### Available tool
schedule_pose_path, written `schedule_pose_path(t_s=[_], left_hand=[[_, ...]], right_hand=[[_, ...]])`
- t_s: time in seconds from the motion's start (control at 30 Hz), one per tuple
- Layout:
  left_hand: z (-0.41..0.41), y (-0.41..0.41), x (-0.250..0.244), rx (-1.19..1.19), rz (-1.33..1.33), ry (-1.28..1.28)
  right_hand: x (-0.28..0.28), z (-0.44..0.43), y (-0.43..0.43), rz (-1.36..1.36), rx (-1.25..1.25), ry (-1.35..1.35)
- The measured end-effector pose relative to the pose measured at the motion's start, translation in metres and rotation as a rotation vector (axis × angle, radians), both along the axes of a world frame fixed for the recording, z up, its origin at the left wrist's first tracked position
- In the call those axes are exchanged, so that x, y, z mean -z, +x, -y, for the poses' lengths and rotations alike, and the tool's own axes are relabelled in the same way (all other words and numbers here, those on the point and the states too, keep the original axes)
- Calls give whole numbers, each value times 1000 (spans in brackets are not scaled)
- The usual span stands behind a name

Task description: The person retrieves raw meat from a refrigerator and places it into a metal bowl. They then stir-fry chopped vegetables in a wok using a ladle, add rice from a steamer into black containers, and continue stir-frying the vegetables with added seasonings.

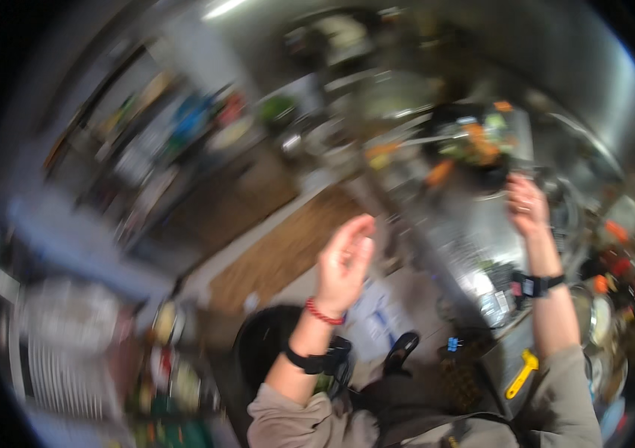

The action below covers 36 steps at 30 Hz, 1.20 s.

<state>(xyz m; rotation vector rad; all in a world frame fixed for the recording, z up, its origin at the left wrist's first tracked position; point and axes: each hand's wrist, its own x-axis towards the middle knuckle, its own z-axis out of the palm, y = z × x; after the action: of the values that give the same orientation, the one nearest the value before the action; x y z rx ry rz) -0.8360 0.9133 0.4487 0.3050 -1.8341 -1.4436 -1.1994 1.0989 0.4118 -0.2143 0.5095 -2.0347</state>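
My left hand (345,260) is raised over the floor in the middle, its fingers slightly curled and nothing seen in it; a red bracelet and a black strap circle its wrist and forearm. Further right, my right hand (525,204) reaches to the near edge of a dark wok or pan (496,176) that holds orange and green food pieces. Its fingers are bent around what may be the pan's handle, but blur hides whether it grips it. A black strap with a device sits on the right forearm. A yellow tool (522,374) lies on the metal surface beside the right arm.
A steel counter (452,224) runs along the right, with bowls and coloured foods at its far right. Ahead lie a green-filled bowl (277,108) and other dishes, blurred. A brown mat (289,241) is on the floor. A black bin-like container (267,341) stands by my left forearm.
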Motion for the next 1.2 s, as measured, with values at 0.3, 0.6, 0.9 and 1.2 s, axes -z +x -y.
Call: schedule_pose_path(t_s=[0.3,0.6,0.9,1.2], left_hand=[[-265,439,130,-1013,310,368],[-337,678,177,-1353,1011,69],[-156,871,222,-895,1071,-681],[-57,1005,203,-907,699,-617]], right_hand=[[121,-113,276,281,-648,-81],[100,-142,558,-58,-1431,516],[136,-107,816,-225,-1556,638],[181,-66,1018,-388,-1168,729]])
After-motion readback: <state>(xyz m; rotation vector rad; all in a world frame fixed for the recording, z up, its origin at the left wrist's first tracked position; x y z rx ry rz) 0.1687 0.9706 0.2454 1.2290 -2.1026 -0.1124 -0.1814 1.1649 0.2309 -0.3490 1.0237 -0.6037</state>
